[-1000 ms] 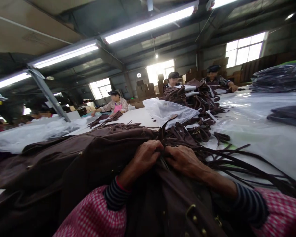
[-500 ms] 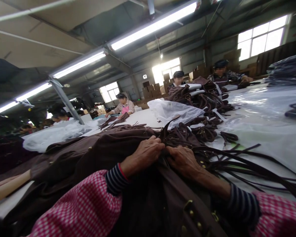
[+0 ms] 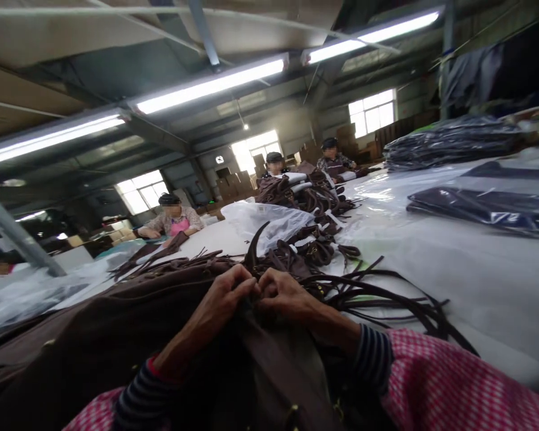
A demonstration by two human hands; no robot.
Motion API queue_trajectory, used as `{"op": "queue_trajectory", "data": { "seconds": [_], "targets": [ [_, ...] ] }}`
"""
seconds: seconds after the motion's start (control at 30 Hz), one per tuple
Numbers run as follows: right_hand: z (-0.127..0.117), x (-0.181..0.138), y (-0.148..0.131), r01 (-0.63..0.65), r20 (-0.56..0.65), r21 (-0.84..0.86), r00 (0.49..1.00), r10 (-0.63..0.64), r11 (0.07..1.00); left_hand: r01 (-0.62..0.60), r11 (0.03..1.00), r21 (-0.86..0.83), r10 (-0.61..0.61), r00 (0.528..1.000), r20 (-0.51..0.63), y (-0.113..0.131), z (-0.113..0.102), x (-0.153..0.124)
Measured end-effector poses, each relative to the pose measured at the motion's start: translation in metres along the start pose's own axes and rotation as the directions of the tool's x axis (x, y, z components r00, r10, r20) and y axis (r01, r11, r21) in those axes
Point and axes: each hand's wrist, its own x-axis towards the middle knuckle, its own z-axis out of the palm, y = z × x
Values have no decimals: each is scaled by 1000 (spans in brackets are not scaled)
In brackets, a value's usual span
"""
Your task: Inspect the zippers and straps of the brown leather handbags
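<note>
My left hand [image 3: 228, 291] and my right hand [image 3: 288, 294] meet at mid-view, fingers bent and thumbs close together. Both pinch a dark brown strap [image 3: 254, 244], whose pointed end curls up above the knuckles. The exact spot between the fingertips is hidden. Below them a wide brown band [image 3: 281, 371] with brass fittings runs down toward me. Dark brown bag-like material [image 3: 94, 335] with small brass studs spreads under and left of my hands. Right of my right hand, loose narrow straps [image 3: 399, 296] fan out over the white table.
Behind my hands lie a clear plastic bag [image 3: 269, 221] and a heap of brown straps and bags [image 3: 303, 188]. Plastic-wrapped dark packs [image 3: 485, 206] sit on the white table [image 3: 449, 281] at right, with a taller stack [image 3: 449, 140] beyond. Several people work across the table.
The view has swung to the right, so the background sits further left. My hands have drawn closer together, fingers still on the strap.
</note>
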Motion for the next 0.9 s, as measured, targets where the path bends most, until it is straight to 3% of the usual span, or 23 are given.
{"op": "queue_trajectory", "data": {
  "seconds": [0.07,0.17,0.27,0.43,0.6,0.77,0.9],
  "targets": [
    [-1,2,2,3,37,125,999,-8,992,-15,994,-112,8,998,-59,-5,2,0],
    [1,2,5,53,35,138,998,-58,989,-27,997,-66,21,995,-101,-15,8,-2],
    [3,-2,4,59,43,122,997,-65,991,-28,999,-35,25,997,-75,-21,12,-8],
    [0,-10,-2,-5,-34,173,999,11,985,-89,966,-243,92,996,2,-19,8,-14],
    [1,-16,-10,77,-128,167,990,-56,983,-40,950,-308,56,998,42,-18,8,-18],
    [8,-17,-18,127,-150,144,983,-105,981,14,943,-332,-15,1000,0,-20,11,-19],
    [10,-16,-21,190,-177,92,969,-172,977,56,932,-358,-27,996,83,-23,6,-18]
  ]
}}
